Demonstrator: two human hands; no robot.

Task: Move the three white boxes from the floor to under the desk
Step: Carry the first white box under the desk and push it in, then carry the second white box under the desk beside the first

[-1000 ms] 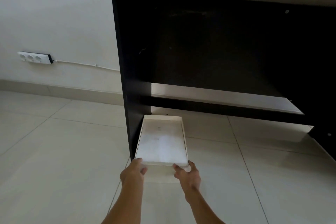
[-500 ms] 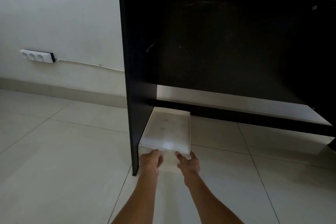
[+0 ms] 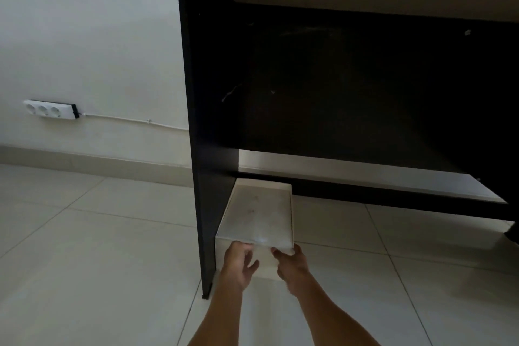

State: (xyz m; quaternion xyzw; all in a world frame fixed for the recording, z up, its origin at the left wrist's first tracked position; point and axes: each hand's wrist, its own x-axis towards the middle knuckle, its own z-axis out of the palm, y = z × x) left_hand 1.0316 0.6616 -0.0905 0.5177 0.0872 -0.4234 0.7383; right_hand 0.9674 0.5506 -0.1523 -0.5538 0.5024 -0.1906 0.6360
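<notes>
The white box (image 3: 259,219) sits on the tiled floor (image 3: 98,233) under the desk (image 3: 351,78), its left side just beside the dark side panel (image 3: 202,149), with its near face towards the person. The left hand (image 3: 238,265) rests loosely open against this face and grips nothing, while the right hand (image 3: 292,261) is curled at the box's near right corner, fingertips on the top edge. The box looks stiff, smooth and probably light, so it should slide easily on the tiles; flat palms on the near face seem the best hold.
</notes>
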